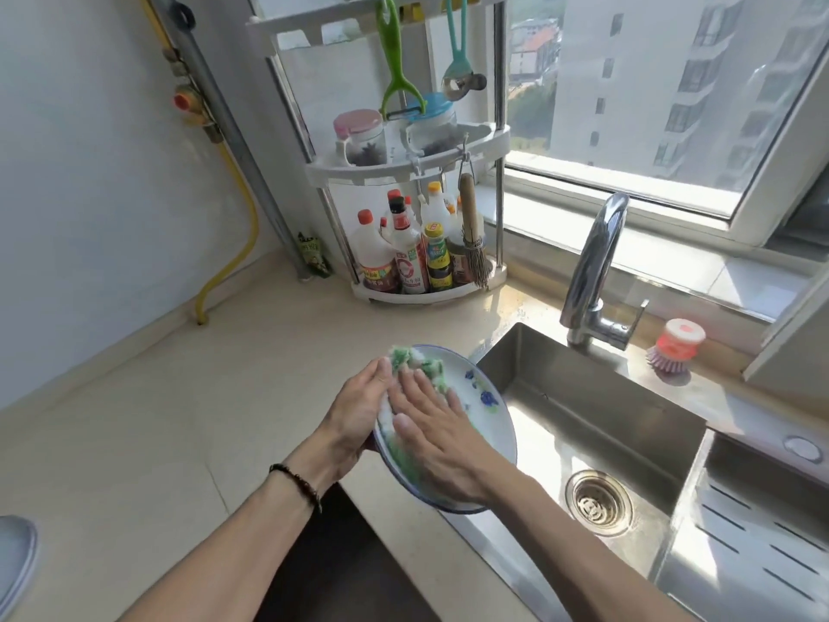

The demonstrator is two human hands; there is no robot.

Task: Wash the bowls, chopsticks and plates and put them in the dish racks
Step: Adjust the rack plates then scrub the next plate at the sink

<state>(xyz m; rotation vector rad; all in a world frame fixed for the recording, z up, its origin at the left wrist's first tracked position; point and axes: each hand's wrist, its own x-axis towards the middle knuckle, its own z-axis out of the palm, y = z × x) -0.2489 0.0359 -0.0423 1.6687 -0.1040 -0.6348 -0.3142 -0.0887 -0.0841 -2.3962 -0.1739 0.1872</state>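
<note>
A white plate [486, 424] with a blue rim and a blue flower pattern is held tilted over the left edge of the steel sink [596, 424]. My left hand [356, 410] grips the plate's left rim from behind. My right hand [437, 424] lies flat with straight fingers on a soapy green sponge [419, 365] and presses it against the plate's face. Foam covers part of the plate. Another white dish [15, 563] shows at the bottom left corner, mostly cut off.
A chrome faucet [594, 267] stands behind the sink. A red-topped dish brush [675, 347] sits on the ledge to its right. A steel drain tray [753, 540] fills the sink's right half. A corner shelf with bottles [412, 258] stands on the beige counter [179, 433].
</note>
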